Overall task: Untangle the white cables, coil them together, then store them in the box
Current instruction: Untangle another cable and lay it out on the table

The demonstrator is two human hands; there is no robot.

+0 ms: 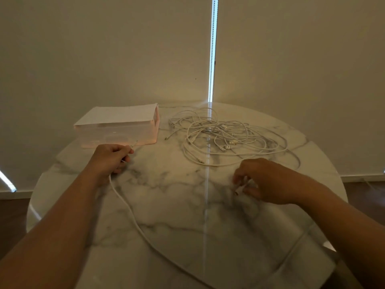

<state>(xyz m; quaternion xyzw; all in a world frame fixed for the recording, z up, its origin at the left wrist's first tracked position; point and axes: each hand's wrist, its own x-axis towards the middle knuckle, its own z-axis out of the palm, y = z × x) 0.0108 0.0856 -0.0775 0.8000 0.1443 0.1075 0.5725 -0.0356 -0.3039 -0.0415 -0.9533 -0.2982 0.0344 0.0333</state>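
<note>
A tangle of white cables (225, 135) lies on the far right part of the round marble table (179, 201). A translucent box (118, 130) with a white lid stands at the far left. My left hand (111, 158) grips one end of a single white cable (133, 217), its plug sticking out past my fingers toward the box. That cable runs from my left hand down across the table toward the near edge. My right hand (264, 181) pinches the plug end of a white cable just in front of the tangle.
Pale roller blinds hang behind the table, with a bright vertical gap (212, 49) between them that reflects as a stripe down the tabletop. Dark wooden floor (12, 213) shows past the table's left and right edges.
</note>
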